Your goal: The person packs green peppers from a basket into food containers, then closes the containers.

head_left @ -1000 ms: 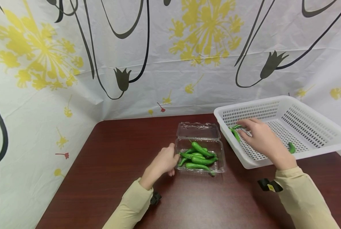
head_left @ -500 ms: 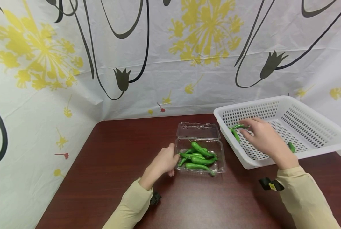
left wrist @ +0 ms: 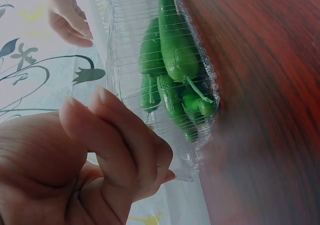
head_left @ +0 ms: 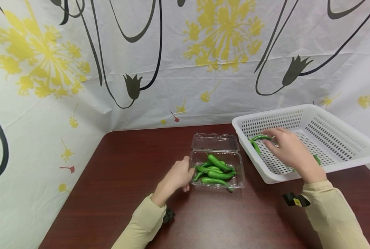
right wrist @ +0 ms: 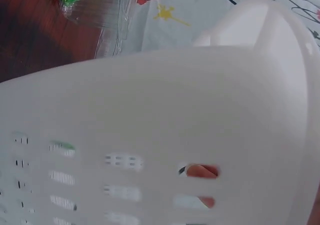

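Left hand (head_left: 177,173) at left edge of clear container (head_left: 242,169), fingers curled; can't tell whether they pinch rim. Green peppers (head_left: 216,169) heaped inside, lid (head_left: 216,141) folded back toward far edge of table (head_left: 135,173). Right hand (head_left: 286,148) inside white basket (head_left: 278,178), table's far right corner: thumb and fingers parted, beside slim pepper (head_left: 261,137). Second pepper (head_left: 255,147) along basket's left edge; third pepper (head_left: 317,159) toward near edge.

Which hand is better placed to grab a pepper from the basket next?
Probably the right hand: it's in the white basket near green peppers; the left hand is beside the clear container.
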Available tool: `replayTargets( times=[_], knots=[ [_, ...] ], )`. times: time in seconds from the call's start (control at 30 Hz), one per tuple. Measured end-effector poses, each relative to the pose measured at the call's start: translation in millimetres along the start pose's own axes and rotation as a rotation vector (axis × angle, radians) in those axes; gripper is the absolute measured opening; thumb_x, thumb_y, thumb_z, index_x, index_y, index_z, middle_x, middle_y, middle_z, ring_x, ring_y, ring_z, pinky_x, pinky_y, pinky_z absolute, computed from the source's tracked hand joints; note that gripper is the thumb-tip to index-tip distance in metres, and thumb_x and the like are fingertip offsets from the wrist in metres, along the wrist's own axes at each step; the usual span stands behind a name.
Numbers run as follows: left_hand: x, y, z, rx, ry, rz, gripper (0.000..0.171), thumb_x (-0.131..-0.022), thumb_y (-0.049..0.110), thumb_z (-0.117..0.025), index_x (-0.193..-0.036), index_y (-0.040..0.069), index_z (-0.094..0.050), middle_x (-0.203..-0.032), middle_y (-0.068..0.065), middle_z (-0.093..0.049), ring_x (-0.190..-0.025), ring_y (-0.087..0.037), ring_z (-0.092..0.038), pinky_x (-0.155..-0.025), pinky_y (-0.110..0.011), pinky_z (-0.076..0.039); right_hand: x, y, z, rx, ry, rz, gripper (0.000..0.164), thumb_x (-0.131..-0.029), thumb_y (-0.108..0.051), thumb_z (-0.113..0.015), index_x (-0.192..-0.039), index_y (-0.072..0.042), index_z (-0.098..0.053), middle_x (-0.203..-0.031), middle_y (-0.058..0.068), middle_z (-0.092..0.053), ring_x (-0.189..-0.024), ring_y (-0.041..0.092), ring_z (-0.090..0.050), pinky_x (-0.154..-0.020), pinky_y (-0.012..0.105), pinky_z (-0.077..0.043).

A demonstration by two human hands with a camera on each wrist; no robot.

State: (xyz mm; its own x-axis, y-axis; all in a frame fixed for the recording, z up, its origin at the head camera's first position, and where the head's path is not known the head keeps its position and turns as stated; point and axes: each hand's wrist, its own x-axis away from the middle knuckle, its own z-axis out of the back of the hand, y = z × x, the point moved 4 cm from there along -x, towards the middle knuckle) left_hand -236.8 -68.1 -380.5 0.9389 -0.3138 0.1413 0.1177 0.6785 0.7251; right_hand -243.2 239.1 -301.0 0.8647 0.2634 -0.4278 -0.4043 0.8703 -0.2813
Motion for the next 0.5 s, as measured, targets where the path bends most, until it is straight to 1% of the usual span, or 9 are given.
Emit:
replayTargets(
  times=[0.3, 0.5],
  knots=[
    [-1.0, -1.2, -0.7, 0.01, 0.002, -0.005, 0.032, -0.093, 0.011, -0.046, -0.12, -0.006, -0.041, -0.056, -0.015, -0.059, -0.033, -0.018, -0.055, -0.04, -0.038, -0.049, 0, 7, 1, 0.012, -0.005, -0.018, 0.026, -0.084, -0.01, -0.063, -0.107, 0.001, -0.061, -0.102, 0.023, -0.06, -0.08, 0.034, -0.061, -0.068, 0.051, -0.047],
    [-1.4, -2.3, -1.2, 0.012, 0.0, -0.004, 0.034, -0.094, 0.011, -0.046, -0.123, -0.006, -0.04, -0.054, -0.012, -0.057, -0.033, -0.019, -0.055, -0.039, -0.039, -0.049, 1, 12, 1, 0.022, -0.035, -0.037, 0.029, -0.083, -0.01, -0.063, -0.11, 0.002, -0.059, -0.102, 0.024, -0.06, -0.081, 0.034, -0.059, -0.067, 0.051, -0.046]
  ],
)
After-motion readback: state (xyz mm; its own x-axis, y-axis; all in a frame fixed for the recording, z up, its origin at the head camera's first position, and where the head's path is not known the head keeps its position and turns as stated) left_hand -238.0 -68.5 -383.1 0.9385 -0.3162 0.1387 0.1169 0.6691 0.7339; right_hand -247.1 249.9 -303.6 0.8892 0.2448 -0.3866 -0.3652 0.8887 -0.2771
